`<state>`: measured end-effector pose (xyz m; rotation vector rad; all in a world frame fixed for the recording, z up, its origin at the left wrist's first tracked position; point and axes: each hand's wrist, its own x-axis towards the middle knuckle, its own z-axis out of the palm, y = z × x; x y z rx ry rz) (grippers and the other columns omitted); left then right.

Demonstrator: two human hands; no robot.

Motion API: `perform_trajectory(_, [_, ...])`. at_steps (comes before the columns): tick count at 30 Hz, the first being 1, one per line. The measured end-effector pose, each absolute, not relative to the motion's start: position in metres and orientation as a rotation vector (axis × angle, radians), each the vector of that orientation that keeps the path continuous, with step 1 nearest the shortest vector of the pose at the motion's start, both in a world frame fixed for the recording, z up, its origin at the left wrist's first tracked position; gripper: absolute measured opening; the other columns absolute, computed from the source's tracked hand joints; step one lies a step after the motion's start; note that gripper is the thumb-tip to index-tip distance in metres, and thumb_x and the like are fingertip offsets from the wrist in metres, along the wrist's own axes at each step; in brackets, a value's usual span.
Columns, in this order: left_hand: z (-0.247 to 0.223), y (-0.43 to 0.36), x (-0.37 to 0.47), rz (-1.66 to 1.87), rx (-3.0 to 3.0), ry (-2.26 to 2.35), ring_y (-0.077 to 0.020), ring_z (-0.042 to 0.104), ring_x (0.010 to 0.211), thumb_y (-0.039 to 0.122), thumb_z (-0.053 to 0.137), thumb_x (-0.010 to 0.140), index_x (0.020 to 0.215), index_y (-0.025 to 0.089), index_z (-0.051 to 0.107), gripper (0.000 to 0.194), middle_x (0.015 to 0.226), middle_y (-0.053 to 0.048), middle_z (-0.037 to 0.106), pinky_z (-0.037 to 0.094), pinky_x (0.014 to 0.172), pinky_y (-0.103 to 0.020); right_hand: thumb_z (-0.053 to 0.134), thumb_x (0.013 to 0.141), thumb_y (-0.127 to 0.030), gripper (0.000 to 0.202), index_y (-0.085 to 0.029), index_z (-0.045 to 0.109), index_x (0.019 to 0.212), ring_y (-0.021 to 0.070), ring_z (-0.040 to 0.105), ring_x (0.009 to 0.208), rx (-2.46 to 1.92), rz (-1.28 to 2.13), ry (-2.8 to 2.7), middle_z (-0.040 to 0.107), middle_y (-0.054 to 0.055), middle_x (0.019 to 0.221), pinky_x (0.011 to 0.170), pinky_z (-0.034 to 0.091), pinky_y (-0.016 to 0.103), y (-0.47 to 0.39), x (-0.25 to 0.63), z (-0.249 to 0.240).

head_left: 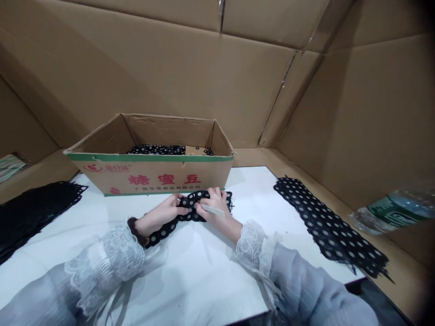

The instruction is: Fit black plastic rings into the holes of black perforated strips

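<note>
Dotted black strip (192,202) on white tabletop (204,262), just in front of open carton (217,175), left hand (165,213) pinched on strip, right hand (215,203) clamped on slim white tool (213,210), one end at strip, dotted bundle (329,222) well apart at right.

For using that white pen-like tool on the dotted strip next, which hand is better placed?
Probably the right hand: it already holds the white tool, beside the dotted strip. The left hand grips the strip, so it seems better placed for steadying.
</note>
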<state>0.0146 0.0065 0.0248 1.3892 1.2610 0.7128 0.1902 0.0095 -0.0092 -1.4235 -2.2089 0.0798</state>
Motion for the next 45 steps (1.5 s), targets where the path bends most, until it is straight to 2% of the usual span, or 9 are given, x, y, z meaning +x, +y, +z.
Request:
perform_trajectory(5, [0.025,0.014,0.004,0.603,1.437,1.199,-0.0259,0.055,0.105,0.028,0.064,0.066,0.107,0.015,0.053,0.044,0.109,-0.007,0.062,0.041,0.089,-0.035,0.049,0.085,-0.034,0.031,-0.019,0.063,0.062,0.0230,0.038,0.095,-1.398,0.041,-2.214,0.051,0.008,0.090,0.084,0.024,0.038,0.006,0.194,-0.002])
perform_trajectory(9, [0.017,0.019,0.003,0.545,1.716,1.207,-0.0243,0.058,0.098,0.031,0.059,0.073,0.113,0.016,0.046,0.044,0.106,-0.007,0.061,0.044,0.085,-0.036,0.051,0.083,-0.031,0.032,-0.018,0.060,0.056,0.0218,0.038,0.093,-1.409,0.161,-2.172,0.050,0.006,0.083,0.082,0.026,0.037,0.005,0.195,-0.002])
perform_trajectory(12, [0.018,0.015,0.005,0.671,2.182,1.325,-0.0266,0.055,0.101,0.035,0.058,0.076,0.112,0.017,0.045,0.042,0.107,-0.009,0.059,0.042,0.087,-0.040,0.053,0.082,-0.031,0.030,-0.018,0.060,0.055,0.0201,0.040,0.092,-1.390,0.291,-2.135,0.049,0.004,0.081,0.080,0.027,0.035,0.006,0.197,-0.003])
perform_trajectory(17, [0.054,0.017,-0.005,1.166,2.893,1.547,-0.0286,0.044,0.118,0.032,0.054,0.083,0.116,0.016,0.046,0.037,0.121,-0.014,0.053,0.032,0.099,-0.043,0.053,0.081,-0.029,0.029,-0.017,0.056,0.055,0.0187,0.042,0.093,-1.345,0.425,-2.110,0.050,0.003,0.084,0.081,0.027,0.034,0.006,0.200,-0.009])
perform_trajectory(20, [0.078,0.034,-0.019,1.119,3.023,1.747,-0.0310,0.035,0.127,0.027,0.056,0.082,0.125,0.012,0.039,0.049,0.131,-0.017,0.045,0.025,0.105,-0.045,0.054,0.081,-0.028,0.029,-0.017,0.055,0.054,0.0190,0.042,0.093,-1.300,0.430,-2.148,0.051,0.003,0.084,0.083,0.027,0.036,0.006,0.200,-0.014])
perform_trajectory(23, [0.087,0.050,-0.029,0.790,3.059,1.901,-0.0327,0.049,0.108,0.030,0.061,0.078,0.110,0.010,0.047,0.040,0.107,-0.016,0.058,0.034,0.094,-0.044,0.052,0.083,-0.028,0.031,-0.016,0.054,0.054,0.0188,0.043,0.093,-1.281,0.444,-2.167,0.051,0.003,0.082,0.083,0.027,0.035,0.006,0.199,-0.015])
perform_trajectory(26, [0.085,0.053,-0.032,0.679,3.034,2.005,-0.0284,0.055,0.086,0.034,0.061,0.077,0.092,0.014,0.050,0.027,0.086,-0.009,0.059,0.039,0.077,-0.038,0.052,0.084,-0.029,0.031,-0.017,0.055,0.056,0.0187,0.042,0.093,-1.276,0.422,-2.181,0.050,0.002,0.082,0.084,0.028,0.035,0.006,0.200,-0.015])
perform_trajectory(36, [0.063,0.007,-0.025,0.981,3.097,2.050,-0.0251,0.050,0.075,0.029,0.055,0.082,0.086,0.016,0.052,0.014,0.076,-0.007,0.057,0.035,0.074,-0.036,0.048,0.086,-0.032,0.031,-0.018,0.057,0.060,0.0181,0.041,0.092,-1.273,0.352,-2.215,0.049,0.002,0.082,0.085,0.029,0.035,0.006,0.202,-0.019])
perform_trajectory(45, [0.036,-0.018,-0.024,1.303,3.157,1.945,-0.0210,0.052,0.074,0.022,0.057,0.082,0.090,0.015,0.055,0.011,0.076,-0.005,0.062,0.035,0.076,-0.034,0.051,0.083,-0.030,0.030,-0.018,0.057,0.056,0.0227,0.042,0.104,-1.323,0.349,-2.195,0.055,0.004,0.088,0.090,0.027,0.039,0.007,0.202,-0.019])
